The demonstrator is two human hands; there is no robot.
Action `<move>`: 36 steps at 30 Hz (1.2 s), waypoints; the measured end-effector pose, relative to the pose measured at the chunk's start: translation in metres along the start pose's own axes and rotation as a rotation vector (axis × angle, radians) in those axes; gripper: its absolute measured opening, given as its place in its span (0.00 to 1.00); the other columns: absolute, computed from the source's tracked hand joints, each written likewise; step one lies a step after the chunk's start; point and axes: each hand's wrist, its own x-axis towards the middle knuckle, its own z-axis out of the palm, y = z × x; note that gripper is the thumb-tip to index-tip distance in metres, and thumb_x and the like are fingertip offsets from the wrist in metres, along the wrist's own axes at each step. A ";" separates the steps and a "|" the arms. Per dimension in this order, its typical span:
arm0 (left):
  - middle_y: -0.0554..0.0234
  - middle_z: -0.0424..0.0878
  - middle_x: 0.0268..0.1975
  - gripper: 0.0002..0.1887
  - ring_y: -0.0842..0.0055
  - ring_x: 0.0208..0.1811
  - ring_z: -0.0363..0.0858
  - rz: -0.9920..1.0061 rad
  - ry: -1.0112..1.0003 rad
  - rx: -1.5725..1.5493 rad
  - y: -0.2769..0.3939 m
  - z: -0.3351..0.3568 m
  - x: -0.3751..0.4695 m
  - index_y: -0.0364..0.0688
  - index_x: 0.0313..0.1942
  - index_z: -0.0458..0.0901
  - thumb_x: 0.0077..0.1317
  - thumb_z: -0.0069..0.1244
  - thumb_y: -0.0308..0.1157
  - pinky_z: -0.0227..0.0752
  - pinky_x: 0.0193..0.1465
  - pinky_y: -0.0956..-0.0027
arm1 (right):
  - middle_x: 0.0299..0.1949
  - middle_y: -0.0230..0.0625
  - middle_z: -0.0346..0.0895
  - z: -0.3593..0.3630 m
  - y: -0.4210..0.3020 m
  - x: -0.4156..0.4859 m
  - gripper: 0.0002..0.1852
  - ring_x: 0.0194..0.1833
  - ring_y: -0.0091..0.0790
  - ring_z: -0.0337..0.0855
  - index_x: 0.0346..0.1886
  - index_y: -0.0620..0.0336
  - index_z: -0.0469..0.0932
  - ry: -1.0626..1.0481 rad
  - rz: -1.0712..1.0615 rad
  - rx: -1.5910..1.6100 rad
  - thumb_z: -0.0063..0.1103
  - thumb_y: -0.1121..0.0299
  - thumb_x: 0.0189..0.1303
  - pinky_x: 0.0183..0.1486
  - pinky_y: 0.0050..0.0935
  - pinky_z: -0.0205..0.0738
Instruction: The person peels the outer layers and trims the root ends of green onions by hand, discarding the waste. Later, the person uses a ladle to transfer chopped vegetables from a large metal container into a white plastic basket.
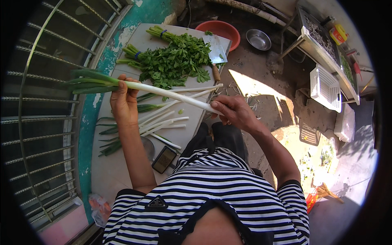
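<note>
A long leek-like green onion (165, 92) stretches between my two hands, its green leaves to the left and its white end to the right. My left hand (124, 102) grips it where the green meets the white. Around the white root end, my right hand (234, 111) is closed, with the thumb on top. Below on the tiled ledge, several more green onions (159, 121) lie in a loose pile. Beyond them rest bunches of leafy celery (177, 58) with blue ties. A cleaver (215, 50) with a wooden handle lies at the celery's right, blade partly over the leaves.
A red plastic basin (231, 33) and a metal bowl (258, 39) stand on the floor beyond the ledge. A phone-like device (164, 160) lies near my body. Window bars (39, 122) run along the left. A white plastic basket (325, 87) stands right, beside a metal-framed table (330, 52).
</note>
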 end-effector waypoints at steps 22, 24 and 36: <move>0.49 0.78 0.58 0.22 0.65 0.61 0.78 0.018 0.064 -0.152 0.006 -0.057 0.012 0.32 0.59 0.72 0.69 0.53 0.32 0.74 0.68 0.61 | 0.43 0.35 0.84 -0.107 0.108 -0.024 0.24 0.44 0.27 0.81 0.60 0.59 0.76 0.544 0.172 -0.061 0.54 0.51 0.71 0.48 0.28 0.74; 0.49 0.78 0.58 0.21 0.65 0.61 0.77 0.008 0.060 -0.137 -0.002 -0.053 0.009 0.32 0.59 0.72 0.69 0.53 0.32 0.73 0.68 0.61 | 0.62 0.41 0.74 -0.085 0.068 -0.026 0.33 0.63 0.36 0.72 0.69 0.56 0.67 0.153 0.089 0.151 0.56 0.46 0.68 0.65 0.34 0.65; 0.49 0.77 0.59 0.17 0.65 0.63 0.75 -0.226 0.201 -0.368 -0.062 -0.013 -0.010 0.30 0.57 0.70 0.72 0.47 0.30 0.75 0.67 0.62 | 0.39 0.34 0.79 0.020 0.046 0.007 0.27 0.35 0.21 0.71 0.70 0.61 0.64 0.170 -0.107 1.525 0.56 0.67 0.70 0.38 0.19 0.68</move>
